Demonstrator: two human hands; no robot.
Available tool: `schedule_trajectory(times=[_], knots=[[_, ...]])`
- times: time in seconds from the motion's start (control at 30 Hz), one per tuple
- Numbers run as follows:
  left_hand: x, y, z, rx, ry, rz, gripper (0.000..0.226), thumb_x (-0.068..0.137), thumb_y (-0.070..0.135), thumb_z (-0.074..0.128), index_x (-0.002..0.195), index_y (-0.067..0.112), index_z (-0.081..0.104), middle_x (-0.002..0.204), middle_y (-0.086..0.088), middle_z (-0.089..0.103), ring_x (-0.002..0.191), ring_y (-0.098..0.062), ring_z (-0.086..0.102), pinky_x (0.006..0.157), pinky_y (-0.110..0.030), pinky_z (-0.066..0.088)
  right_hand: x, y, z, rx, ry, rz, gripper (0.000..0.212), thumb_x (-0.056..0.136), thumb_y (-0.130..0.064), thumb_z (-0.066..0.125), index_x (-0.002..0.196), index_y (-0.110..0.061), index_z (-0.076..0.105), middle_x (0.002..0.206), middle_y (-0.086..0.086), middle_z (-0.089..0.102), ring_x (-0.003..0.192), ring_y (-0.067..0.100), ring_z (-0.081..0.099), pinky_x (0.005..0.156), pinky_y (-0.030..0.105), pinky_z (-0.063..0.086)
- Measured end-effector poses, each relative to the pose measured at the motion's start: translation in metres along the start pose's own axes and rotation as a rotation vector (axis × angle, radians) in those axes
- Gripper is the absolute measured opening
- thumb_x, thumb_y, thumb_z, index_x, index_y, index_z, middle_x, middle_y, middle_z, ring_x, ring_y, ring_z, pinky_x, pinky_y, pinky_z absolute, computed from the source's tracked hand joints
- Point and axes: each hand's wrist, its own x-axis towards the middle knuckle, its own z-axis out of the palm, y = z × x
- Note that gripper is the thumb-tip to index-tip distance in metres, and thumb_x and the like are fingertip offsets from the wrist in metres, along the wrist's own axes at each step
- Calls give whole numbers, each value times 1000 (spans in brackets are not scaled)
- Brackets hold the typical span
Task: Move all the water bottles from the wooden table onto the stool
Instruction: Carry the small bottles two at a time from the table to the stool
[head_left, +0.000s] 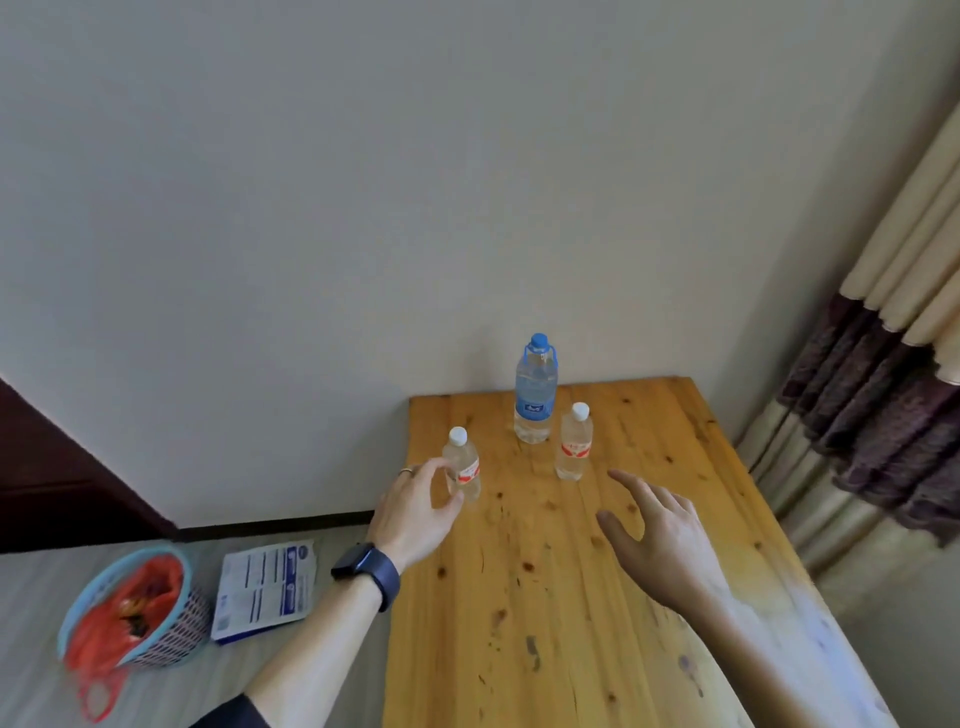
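Three water bottles stand upright at the far end of the wooden table (571, 597). A tall bottle with a blue cap and blue label (534, 395) is at the back. A small white-capped bottle with a red label (574, 444) stands to its front right. Another small white-capped bottle (463, 465) stands near the table's left edge. My left hand (415, 506), with a ring and a dark wristwatch, curls its thumb and fingers round this left bottle. My right hand (660, 535) hovers over the table with fingers spread, just short of the right small bottle. No stool is in view.
On the floor to the left of the table sit a blue basket with a red plastic bag (130, 608) and a printed sheet (265, 587). A wall runs behind the table. Curtains (883, 374) hang at the right.
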Motion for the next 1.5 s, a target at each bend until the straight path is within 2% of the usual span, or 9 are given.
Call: schedule_trajectory(times=[0.1,0.37,0.47,0.6,0.77,0.9,1.07,1.3,1.5], knots=[[51,5,19,-50,-32,-127,48,93,46,61,137,35,43,134,-2,52,107,-14,54,82,-26,45,69,18,24,49,-100,67,73,92,-58,52,154,-38,18,140,-1,53,127,27,47,102,38,44],[148,-16,74,-131,-75,-415,92,81,52,76,153,29,24,149,-14,39,132,-31,48,104,-39,42,221,40,86,98,-227,169,98,87,-63,58,156,-33,-5,157,8,30,129,40,49,99,49,46],[170,-35,90,-177,-85,-425,83,81,50,77,149,33,34,143,-8,45,128,-28,50,99,-37,45,255,43,107,153,-245,219,98,87,-64,58,157,-34,-4,161,7,26,129,38,50,96,48,48],[182,-52,107,-292,-31,-399,44,87,42,74,127,29,59,116,8,63,112,-20,60,83,-28,44,271,57,133,133,-320,302,75,95,-61,47,154,-22,23,144,14,51,125,39,52,88,40,43],[169,-58,103,-355,-48,-327,34,87,30,77,117,39,63,116,6,64,107,-17,58,84,-27,45,232,60,131,220,-276,243,44,98,-54,47,130,-24,46,88,6,66,90,35,64,65,35,41],[131,-63,106,-328,-188,-269,34,86,36,76,115,47,61,118,8,60,110,-11,56,90,-30,46,163,60,129,310,-272,293,42,97,-54,50,135,-35,45,95,-4,66,91,16,61,73,31,44],[76,-63,109,-280,-367,-188,31,87,37,74,114,46,63,112,26,58,111,-7,57,93,-30,48,78,52,135,381,-303,414,37,97,-53,50,131,-41,46,86,-1,70,84,18,67,66,27,47],[24,-60,120,-223,-421,-91,30,88,31,74,110,48,63,125,17,55,120,-2,48,97,-21,37,5,43,153,328,-335,289,46,94,-55,52,138,-43,43,144,-14,53,107,18,66,73,28,46],[16,-60,123,-220,-357,-82,36,88,32,73,108,57,57,127,20,55,124,-2,47,99,-21,39,5,41,150,329,-276,260,51,94,-55,53,141,-42,39,140,-10,56,105,18,65,72,23,43]])
